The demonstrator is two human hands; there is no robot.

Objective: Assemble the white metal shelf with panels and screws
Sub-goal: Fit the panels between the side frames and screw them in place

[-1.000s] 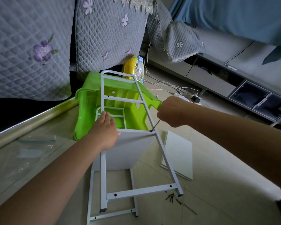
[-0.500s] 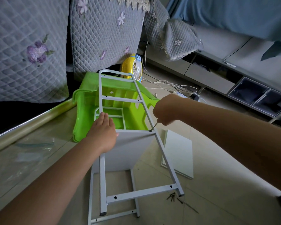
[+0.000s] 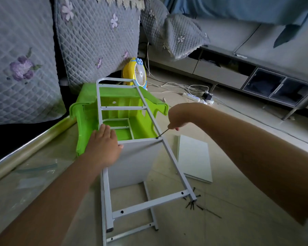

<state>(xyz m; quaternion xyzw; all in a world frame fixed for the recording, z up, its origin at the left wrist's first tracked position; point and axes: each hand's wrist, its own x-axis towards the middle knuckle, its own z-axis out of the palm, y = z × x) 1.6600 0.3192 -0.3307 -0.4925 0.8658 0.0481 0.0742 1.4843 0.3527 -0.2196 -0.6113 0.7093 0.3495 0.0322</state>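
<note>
White frame (image 3: pixel 150 110) lies tipped on the floor, top end against the green stool (image 3: pixel 89 119); panel (image 3: pixel 135 162) seated between its rails. My left hand (image 3: pixel 104 146) presses flat at the panel edge. Right hand (image 3: pixel 177 117) grips the screwdriver (image 3: pixel 163 133), tip at the corner hole (screw likely there, too small to tell). Keep shaft square, press firmly, turn slowly.

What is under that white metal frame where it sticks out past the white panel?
The white metal frame lies over an overturned bright green plastic stool, its hollow underside showing between the rungs. The floor beneath the stool is hidden.
</note>
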